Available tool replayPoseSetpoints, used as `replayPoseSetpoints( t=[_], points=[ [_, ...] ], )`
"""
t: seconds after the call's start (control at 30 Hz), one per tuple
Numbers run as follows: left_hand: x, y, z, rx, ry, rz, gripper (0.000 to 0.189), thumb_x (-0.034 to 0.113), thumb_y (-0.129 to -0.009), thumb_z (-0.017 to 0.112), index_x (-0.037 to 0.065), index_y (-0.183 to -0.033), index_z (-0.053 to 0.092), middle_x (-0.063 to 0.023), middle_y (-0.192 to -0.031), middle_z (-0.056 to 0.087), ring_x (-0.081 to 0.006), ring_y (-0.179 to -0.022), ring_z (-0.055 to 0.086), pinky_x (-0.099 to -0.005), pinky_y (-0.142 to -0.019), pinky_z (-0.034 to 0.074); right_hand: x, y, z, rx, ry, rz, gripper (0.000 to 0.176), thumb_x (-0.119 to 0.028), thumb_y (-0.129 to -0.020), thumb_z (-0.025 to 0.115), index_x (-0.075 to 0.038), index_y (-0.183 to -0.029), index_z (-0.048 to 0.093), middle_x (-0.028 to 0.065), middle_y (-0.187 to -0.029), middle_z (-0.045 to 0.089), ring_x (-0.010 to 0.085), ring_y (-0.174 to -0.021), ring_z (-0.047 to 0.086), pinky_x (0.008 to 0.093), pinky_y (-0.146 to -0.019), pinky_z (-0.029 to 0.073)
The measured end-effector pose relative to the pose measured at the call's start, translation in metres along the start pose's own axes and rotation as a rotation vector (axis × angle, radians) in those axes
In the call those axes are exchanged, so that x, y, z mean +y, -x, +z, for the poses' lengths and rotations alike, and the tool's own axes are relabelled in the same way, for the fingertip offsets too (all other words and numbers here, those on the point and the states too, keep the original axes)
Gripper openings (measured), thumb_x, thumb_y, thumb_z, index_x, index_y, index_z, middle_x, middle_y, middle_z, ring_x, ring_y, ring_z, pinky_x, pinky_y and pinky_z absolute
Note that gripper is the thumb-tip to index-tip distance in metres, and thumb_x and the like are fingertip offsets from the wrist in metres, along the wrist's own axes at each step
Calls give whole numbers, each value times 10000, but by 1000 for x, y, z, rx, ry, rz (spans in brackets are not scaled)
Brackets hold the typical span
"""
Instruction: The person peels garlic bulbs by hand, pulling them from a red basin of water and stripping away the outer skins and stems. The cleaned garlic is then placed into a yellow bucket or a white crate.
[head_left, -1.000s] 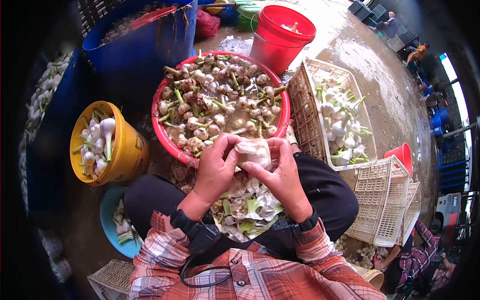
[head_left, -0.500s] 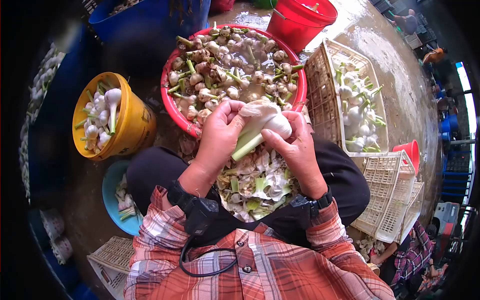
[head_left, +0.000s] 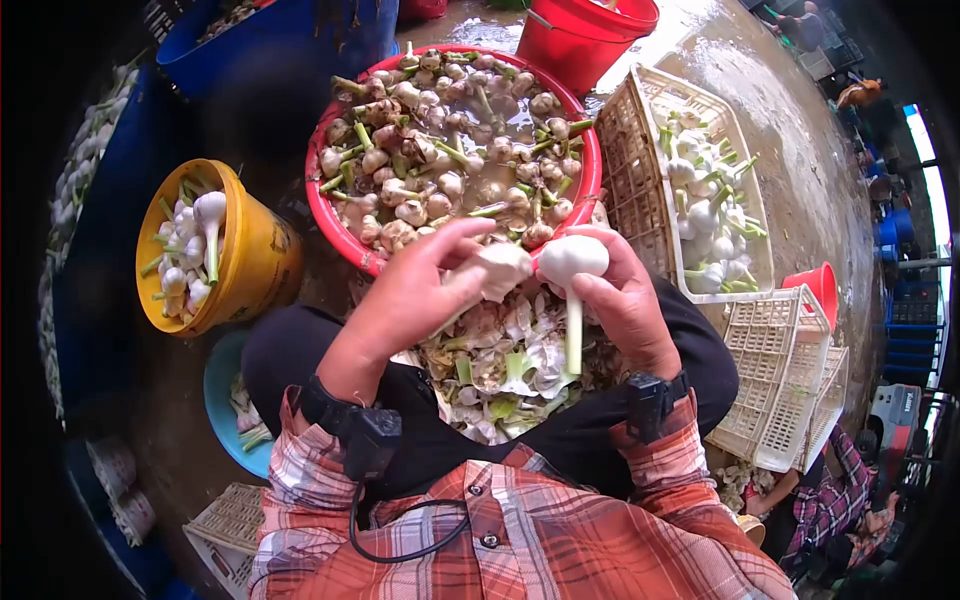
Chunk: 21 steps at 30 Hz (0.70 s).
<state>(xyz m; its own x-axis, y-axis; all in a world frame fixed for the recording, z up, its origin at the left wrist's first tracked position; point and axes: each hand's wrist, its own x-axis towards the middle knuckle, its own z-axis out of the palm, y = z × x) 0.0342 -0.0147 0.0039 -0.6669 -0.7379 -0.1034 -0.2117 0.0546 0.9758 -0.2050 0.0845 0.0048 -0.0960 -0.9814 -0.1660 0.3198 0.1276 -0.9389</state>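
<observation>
A smooth white garlic bulb (head_left: 573, 258), its pale stem pointing down, is gripped by my right hand (head_left: 625, 300) between thumb and fingers. Just to its left, my left hand (head_left: 415, 295) holds a crumpled piece of garlic skin (head_left: 503, 270), apart from the bulb. Beneath both hands, a heap of peeled garlic skins and leaf scraps (head_left: 520, 365) lies between my legs. Directly beyond them stands a red basin (head_left: 320, 205) of unpeeled, dirty garlic bulbs (head_left: 410, 165) in murky water.
A yellow bucket (head_left: 262, 255) of white garlic stands at left, above a light-blue basin (head_left: 222, 400). On the right, a cream crate (head_left: 632, 150) holds cleaned garlic, with stacked crates (head_left: 765, 375) nearer. A red bucket (head_left: 575, 45) is behind. Another person (head_left: 835, 490) sits at lower right.
The skin has come off the bulb and is now in my left hand, which moved left. My right hand has turned the bulb so its stem points down.
</observation>
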Motion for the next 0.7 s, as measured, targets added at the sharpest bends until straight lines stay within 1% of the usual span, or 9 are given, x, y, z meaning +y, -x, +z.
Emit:
replayPoseSetpoints(
  t=[0.07,0.13,0.27,0.37,0.47,0.6,0.63,0.67,0.7],
  points=[
    [2,-2,19,94,-316,311,542,167,-882,748,128,-1399,588,-144,-1221,663,-238,-1086,662,-360,-936,529,-10,-1,7,20,100,7,467,-39,-834,785,-44,-1243,559,90,-1164,639,177,-1101,646,309,-931,537],
    [11,-8,24,214,-214,288,300,162,-860,752,69,-1145,737,-111,-1062,721,-254,-976,693,-381,-882,532,-16,-5,14,-31,748,-152,473,-43,-789,817,-40,-1187,563,89,-1117,639,165,-1052,648,303,-886,529],
    [6,-9,29,316,-618,512,101,153,-853,724,74,-915,716,-87,-884,702,-307,-835,665,-400,-739,515,-23,-15,23,-140,1116,-339,452,-45,-739,809,-36,-1119,566,138,-985,607,311,-925,637,367,-793,519],
    [7,-10,28,284,-551,427,112,148,-854,706,53,-878,652,-98,-858,646,-312,-805,640,-400,-728,511,-35,-21,19,-386,891,-51,534,-60,-763,823,-21,-1229,566,116,-1131,644,219,-1051,648,345,-895,523],
    [1,-6,22,142,176,-54,131,159,-904,636,29,-916,643,-123,-847,640,-282,-781,638,-387,-719,506,-52,-35,6,-505,185,320,748,-125,-824,811,-23,-1454,419,123,-1193,646,205,-1118,645,347,-957,531],
    [-4,1,18,126,-328,82,170,204,-913,617,45,-937,672,-129,-863,657,-307,-796,655,-413,-728,519,-64,-99,-40,-293,-92,196,669,-296,-900,714,8,-1430,442,245,-1215,640,280,-954,711,287,-690,592],
    [-4,5,22,7,-360,78,177,234,-911,634,63,-910,681,-118,-871,668,-333,-811,657,-429,-739,522,-69,-132,-55,-179,13,90,597,-279,-942,676,13,-1413,454,266,-1237,628,310,-959,711,301,-685,601],
    [-1,11,23,-98,-419,86,186,259,-916,647,80,-893,690,-104,-859,672,-330,-798,659,-425,-738,526,-86,-168,-70,-183,-274,144,559,-303,-1001,617,22,-1420,439,288,-1320,572,344,-1083,679,309,-774,621],
    [5,11,21,-182,-527,78,153,240,-900,658,91,-908,695,-95,-867,672,-320,-805,660,-421,-740,525,-103,-196,-65,-130,-399,-57,609,-357,-1019,595,57,-1425,405,303,-1377,520,369,-1209,617,317,-873,618]
  ],
)
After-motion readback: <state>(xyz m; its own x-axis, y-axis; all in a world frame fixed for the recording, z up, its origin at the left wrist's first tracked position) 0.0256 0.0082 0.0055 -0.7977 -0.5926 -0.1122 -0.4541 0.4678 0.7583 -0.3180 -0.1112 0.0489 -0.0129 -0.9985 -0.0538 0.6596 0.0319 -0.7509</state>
